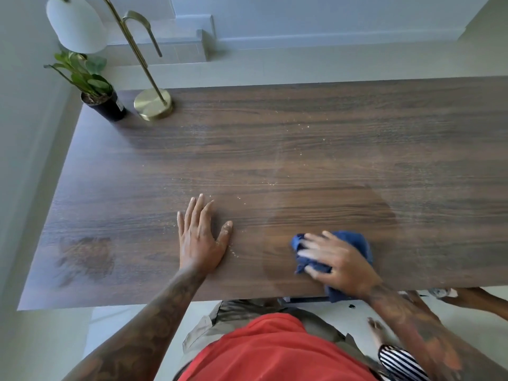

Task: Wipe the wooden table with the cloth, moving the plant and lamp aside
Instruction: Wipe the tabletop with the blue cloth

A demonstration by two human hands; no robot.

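A dark wooden table (275,149) fills the view, speckled with pale crumbs across its middle. My right hand (338,261) presses a bunched blue cloth (354,242) onto the table near its front edge; part of the cloth hangs over that edge. A cleaner, shinier patch surrounds the cloth. My left hand (200,236) lies flat on the wood, fingers spread, holding nothing. At the far left corner stand a small green plant in a black pot (103,101) and a brass lamp (154,104) with a white shade.
A smudged mark (85,257) shows on the table's near left. A wall runs close along the left side. Pale floor and low steps lie beyond the far edge. Another person's arm (478,298) and foot (378,329) are below the table's front right.
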